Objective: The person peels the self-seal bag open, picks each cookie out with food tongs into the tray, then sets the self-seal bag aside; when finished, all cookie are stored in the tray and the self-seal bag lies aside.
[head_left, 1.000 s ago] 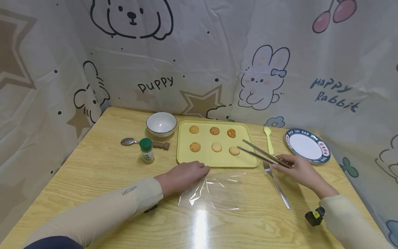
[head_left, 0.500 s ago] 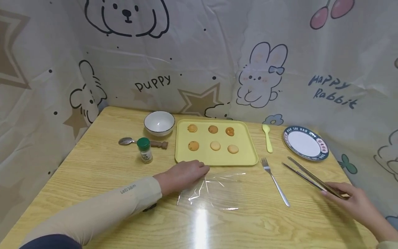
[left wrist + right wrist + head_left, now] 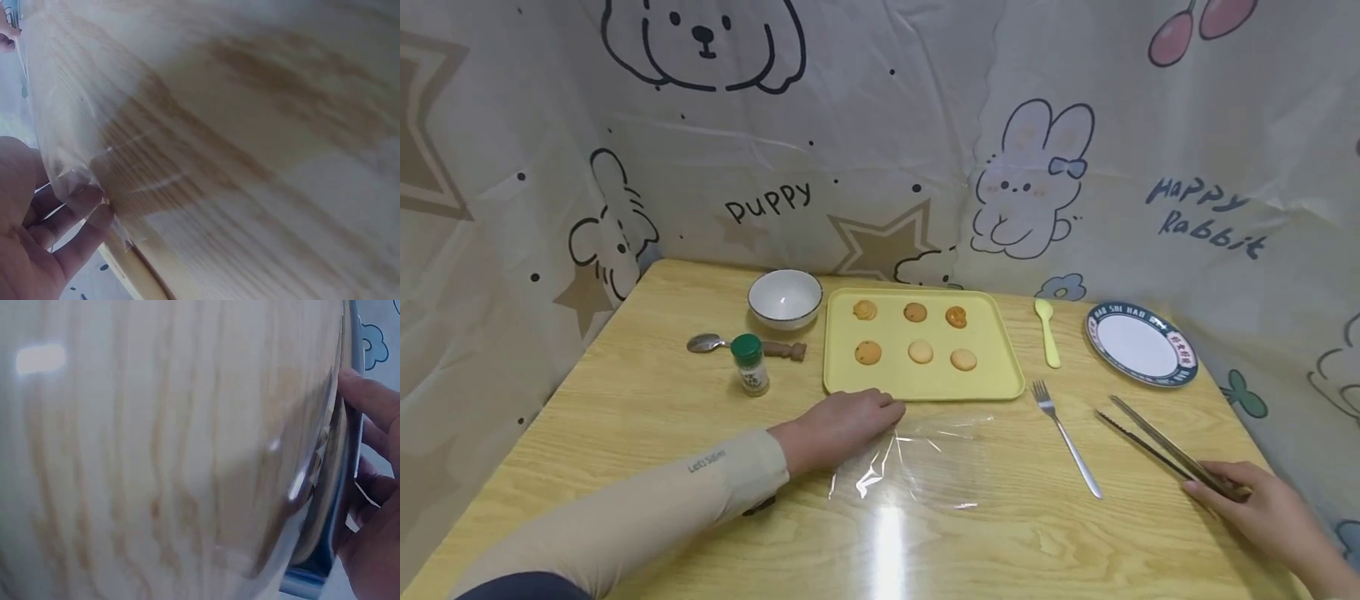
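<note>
My left hand is at the front edge of the yellow tray, its fingertips pinching the edge of a clear plastic bag that lies flat on the table. In the left wrist view the bag's crinkled edge sits at the fingertips. At the right front, my right hand holds metal tongs near their joined end. Their two arms stand apart with nothing between the tips, pointing toward the plate. The right wrist view shows the tongs at close range beside the right hand.
Several cookies lie in two rows on the yellow tray. Left of it are a white bowl, a spoon and a green-capped shaker. To the right are a yellow spoon, a fork and a plate.
My right hand has drawn the tongs back from above the tray's right side toward the right front of the table. The left hand has stayed at the bag. The cookies have not moved.
</note>
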{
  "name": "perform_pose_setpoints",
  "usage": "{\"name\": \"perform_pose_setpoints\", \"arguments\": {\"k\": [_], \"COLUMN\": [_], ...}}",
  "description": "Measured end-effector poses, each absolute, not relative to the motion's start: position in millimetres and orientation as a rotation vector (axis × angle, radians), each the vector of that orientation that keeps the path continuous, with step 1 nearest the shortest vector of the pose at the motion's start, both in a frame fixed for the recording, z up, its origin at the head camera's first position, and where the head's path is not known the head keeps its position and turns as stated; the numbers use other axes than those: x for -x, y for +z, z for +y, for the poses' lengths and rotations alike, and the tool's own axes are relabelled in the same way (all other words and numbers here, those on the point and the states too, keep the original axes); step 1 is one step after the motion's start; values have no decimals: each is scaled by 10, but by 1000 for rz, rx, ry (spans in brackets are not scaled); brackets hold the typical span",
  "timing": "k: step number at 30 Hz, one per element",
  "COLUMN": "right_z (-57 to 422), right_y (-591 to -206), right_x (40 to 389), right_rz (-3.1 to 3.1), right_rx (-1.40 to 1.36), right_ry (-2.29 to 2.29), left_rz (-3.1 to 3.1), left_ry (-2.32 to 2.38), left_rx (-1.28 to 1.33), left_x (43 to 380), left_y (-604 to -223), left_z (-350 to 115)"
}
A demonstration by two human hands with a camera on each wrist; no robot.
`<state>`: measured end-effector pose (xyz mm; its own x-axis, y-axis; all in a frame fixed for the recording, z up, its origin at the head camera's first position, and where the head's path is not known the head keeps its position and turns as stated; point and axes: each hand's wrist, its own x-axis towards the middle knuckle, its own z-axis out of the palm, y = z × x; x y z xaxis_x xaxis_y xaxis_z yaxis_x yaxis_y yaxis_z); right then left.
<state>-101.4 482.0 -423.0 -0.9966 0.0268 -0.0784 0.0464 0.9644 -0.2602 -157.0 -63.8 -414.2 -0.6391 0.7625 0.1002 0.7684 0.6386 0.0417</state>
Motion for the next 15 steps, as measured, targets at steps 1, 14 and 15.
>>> {"name": "perform_pose_setpoints", "arguments": {"k": [1, 14, 15], "right_z": [4824, 4487, 4377], "right_y": [-4227, -3788, -3726], "right_x": [1012, 1281, 1313], "right_rz": [3043, 3005, 3027], "right_rx": [-34, 264, 287], "right_ry": [-398, -315, -303], "left_rz": [-2768, -2686, -2696], "left_ry": [-116, -121, -119], "left_rx": [1307, 1380, 1383], "left_x": [1566, 1600, 1602], "left_y": [-4145, -4127, -4115], "left_z": [-635, -613, -617]}}
